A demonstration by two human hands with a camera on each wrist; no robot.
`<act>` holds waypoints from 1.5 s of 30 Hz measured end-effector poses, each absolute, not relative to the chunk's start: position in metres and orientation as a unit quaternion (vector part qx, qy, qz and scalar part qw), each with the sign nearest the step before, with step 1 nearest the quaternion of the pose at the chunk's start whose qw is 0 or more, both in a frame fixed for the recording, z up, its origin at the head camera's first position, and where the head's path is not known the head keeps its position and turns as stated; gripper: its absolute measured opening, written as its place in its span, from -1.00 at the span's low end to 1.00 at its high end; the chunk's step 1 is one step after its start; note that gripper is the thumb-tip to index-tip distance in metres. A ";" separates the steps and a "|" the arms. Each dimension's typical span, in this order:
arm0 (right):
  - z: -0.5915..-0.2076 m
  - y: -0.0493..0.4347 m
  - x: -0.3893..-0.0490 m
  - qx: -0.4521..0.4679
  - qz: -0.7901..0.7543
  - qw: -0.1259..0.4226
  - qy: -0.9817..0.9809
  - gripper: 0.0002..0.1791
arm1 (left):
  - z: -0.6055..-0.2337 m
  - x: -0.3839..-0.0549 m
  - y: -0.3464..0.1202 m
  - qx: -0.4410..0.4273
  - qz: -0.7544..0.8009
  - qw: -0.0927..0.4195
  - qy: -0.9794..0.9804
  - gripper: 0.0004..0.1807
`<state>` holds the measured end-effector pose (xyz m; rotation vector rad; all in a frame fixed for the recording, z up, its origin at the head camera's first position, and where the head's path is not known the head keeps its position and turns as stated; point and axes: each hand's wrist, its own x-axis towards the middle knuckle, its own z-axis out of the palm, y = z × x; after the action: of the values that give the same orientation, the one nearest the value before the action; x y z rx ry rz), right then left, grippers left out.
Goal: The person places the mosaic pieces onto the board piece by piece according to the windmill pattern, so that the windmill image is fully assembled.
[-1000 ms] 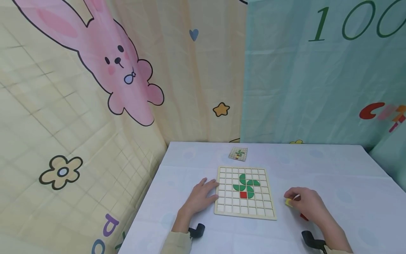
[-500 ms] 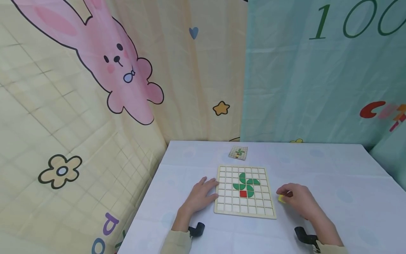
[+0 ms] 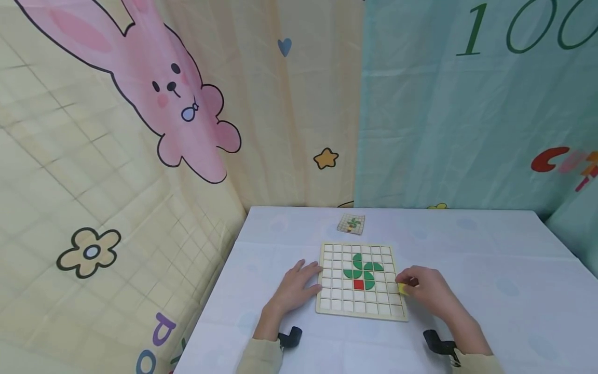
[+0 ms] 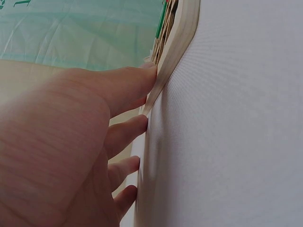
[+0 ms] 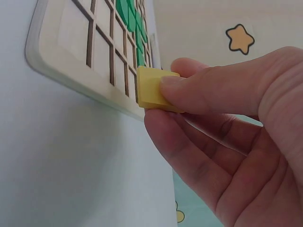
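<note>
A yellow square tile (image 5: pixel 150 87) is pinched between the thumb and fingers of my right hand (image 3: pixel 432 292), at the right edge of the wooden grid board (image 3: pixel 336 306). On the board, green rounded pieces (image 3: pixel 368 281) form a pinwheel shape, and a red square tile (image 3: pixel 358 284) sits at its lower left. My left hand (image 3: pixel 295 286) rests at the board's left side. In the left wrist view its thumb and fingertips touch the board's edge (image 4: pixel 182 42), fingers spread and fairly straight.
A small pattern card (image 3: pixel 351 224) lies behind the board, printed with a similar green pinwheel. Both stand on a white-covered table (image 3: pixel 490 259). Printed cloth hangs (image 3: pixel 299 104) behind the table. A black wrist mount (image 3: pixel 439 343) is on the right wrist, another (image 3: pixel 290 337) on the left.
My right hand has carried the yellow tile leftward to the board's right edge, away from a red piece seen beside it earlier. The left hand stays in place.
</note>
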<state>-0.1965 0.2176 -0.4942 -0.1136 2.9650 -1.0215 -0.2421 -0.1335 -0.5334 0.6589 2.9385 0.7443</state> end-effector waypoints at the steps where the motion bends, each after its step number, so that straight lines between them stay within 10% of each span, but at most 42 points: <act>1: -0.494 0.216 -0.197 -0.037 -0.326 0.003 0.945 -0.78 | -0.533 -0.242 -0.133 0.214 0.239 0.020 0.947 -0.44; 45: -0.497 0.145 -0.209 -0.100 -0.364 0.005 0.926 -0.70 | -0.533 -0.246 -0.134 0.206 0.246 0.034 0.946 -0.43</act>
<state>-0.2088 0.1446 -0.4971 -0.3138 2.9007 -1.1395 -0.2456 -0.1336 -0.5330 0.6344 2.9104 0.7562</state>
